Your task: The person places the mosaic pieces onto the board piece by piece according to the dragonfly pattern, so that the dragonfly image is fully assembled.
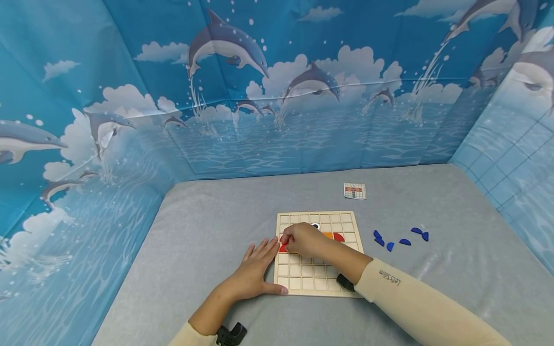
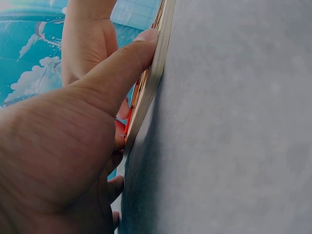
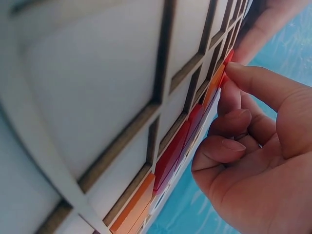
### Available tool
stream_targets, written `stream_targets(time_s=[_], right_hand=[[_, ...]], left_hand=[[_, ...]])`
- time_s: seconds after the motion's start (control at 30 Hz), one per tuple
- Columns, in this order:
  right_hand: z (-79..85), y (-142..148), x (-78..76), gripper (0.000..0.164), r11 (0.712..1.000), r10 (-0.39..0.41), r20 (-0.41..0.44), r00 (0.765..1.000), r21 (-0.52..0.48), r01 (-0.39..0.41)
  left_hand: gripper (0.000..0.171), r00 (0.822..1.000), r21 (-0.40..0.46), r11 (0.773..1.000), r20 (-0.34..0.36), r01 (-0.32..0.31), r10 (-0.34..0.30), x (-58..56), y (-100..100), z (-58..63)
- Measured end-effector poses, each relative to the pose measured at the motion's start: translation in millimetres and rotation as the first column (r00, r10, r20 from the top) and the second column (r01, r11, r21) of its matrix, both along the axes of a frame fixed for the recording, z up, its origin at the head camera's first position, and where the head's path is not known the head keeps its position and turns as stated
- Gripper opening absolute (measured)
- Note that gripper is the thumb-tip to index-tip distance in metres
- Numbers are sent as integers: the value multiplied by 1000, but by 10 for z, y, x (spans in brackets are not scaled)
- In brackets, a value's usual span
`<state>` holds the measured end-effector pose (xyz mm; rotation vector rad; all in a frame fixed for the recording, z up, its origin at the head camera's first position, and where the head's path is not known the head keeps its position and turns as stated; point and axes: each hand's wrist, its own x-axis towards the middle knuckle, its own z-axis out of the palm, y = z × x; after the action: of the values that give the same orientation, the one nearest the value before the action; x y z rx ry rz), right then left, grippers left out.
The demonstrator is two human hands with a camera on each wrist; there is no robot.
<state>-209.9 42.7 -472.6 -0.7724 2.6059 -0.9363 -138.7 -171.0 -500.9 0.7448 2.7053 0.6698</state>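
A wooden grid board (image 1: 303, 284) lies on the grey surface. My left hand (image 1: 257, 270) has its fingers straight along the board's left edge, and its thumb rests on the near left corner. My right hand (image 1: 305, 239) reaches across the board and pinches a small red piece (image 1: 283, 248) between thumb and index finger, at the left end of a row. Beside that piece, in the right wrist view, come an orange piece (image 3: 214, 83) and darker red pieces (image 3: 170, 158). Right of the hand sit an orange piece (image 1: 328, 235) and a rounded red piece (image 1: 339, 237). My right hand covers the row's middle.
Several blue half-round pieces (image 1: 405, 241) lie scattered right of the board. Behind it is a small pattern card (image 1: 355, 191). A white piece with a dark centre (image 1: 316, 225) shows just past my right hand. Dolphin-printed curtains (image 1: 277, 134) enclose the surface at the back and sides.
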Motion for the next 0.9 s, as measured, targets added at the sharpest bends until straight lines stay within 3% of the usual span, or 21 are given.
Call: stream_targets(time_s=[0.5,0.9], right_hand=[[51,34,5,12,1000,5,43,999,-1,-5],[244,289,-100,14,994,-50,130,990,-87,62]], left_hand=[[118,1000,-3,1000,13,-10,10,6,9,2],[116,1000,-13,1000,2,-7,7,5,9,7]])
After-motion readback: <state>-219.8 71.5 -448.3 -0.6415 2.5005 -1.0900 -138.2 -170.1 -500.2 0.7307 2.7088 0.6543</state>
